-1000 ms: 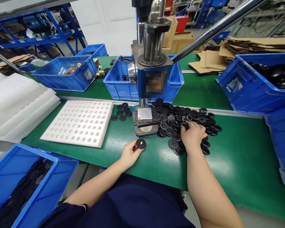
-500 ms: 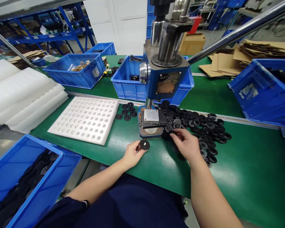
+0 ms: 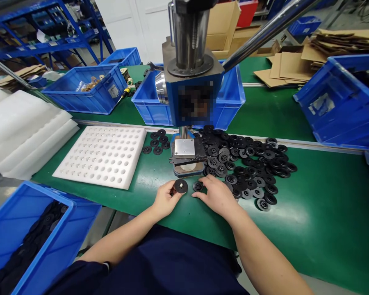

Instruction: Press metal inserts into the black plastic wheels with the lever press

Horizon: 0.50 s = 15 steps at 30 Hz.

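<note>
My left hand (image 3: 165, 200) pinches a black plastic disc (image 3: 178, 189) by its edge, with a small pale pin standing at the disc's centre. Just to the right, my right hand (image 3: 219, 197) has its thumb and fingers around a second black disc (image 3: 198, 187), whose ringed hub faces up. Both hands are in front of the hand press (image 3: 189, 92). On its base lies a flat silver metal block (image 3: 184, 147) over a dark toothed plate. A spread-out pile of black discs (image 3: 249, 159) lies right of the press, reaching close to my right hand.
A white foam tray (image 3: 123, 180) with rows of holes, some filled, lies left of several loose discs (image 3: 154, 143). Blue bins (image 3: 152, 112) stand behind the press, at far right and lower left. The press lever (image 3: 264, 37) slants up rightwards. Flattened cardboard (image 3: 292, 69) sits behind.
My right hand has come left from the pile, bringing a black disc beside the one in my left hand. My left hand keeps its disc. The view has shifted slightly.
</note>
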{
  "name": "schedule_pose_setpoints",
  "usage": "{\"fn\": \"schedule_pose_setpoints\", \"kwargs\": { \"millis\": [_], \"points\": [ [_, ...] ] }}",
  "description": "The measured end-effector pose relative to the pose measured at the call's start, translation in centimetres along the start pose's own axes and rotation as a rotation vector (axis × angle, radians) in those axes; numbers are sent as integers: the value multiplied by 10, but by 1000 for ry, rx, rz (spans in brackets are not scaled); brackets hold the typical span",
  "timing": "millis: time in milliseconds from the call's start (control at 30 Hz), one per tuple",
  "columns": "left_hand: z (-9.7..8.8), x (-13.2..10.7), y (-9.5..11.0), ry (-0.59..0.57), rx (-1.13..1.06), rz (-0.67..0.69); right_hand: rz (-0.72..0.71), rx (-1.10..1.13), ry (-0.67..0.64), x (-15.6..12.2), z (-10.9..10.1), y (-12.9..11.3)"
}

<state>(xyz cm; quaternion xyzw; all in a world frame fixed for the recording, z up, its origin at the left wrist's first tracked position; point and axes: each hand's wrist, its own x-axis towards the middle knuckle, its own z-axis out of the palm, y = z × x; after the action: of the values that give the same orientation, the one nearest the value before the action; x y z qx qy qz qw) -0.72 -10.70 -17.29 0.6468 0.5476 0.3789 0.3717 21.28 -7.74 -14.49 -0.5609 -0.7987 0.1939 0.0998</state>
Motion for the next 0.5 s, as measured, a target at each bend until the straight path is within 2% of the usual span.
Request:
{"fn": "schedule_pose_setpoints", "kwargs": {
  "millis": [167,333,433,500],
  "points": [
    [-1,0,4,19,-5,13,-8,-27,-33,0,-3,-12],
    [-1,0,6,24,-17,11,-19,-20,-10,0,-4,-15],
    [0,0,5,28,-10,15,-37,4,38,1,1,-12],
    [0,1,5,29,-2,27,-59,70,118,1,3,-9]
  ]
}}
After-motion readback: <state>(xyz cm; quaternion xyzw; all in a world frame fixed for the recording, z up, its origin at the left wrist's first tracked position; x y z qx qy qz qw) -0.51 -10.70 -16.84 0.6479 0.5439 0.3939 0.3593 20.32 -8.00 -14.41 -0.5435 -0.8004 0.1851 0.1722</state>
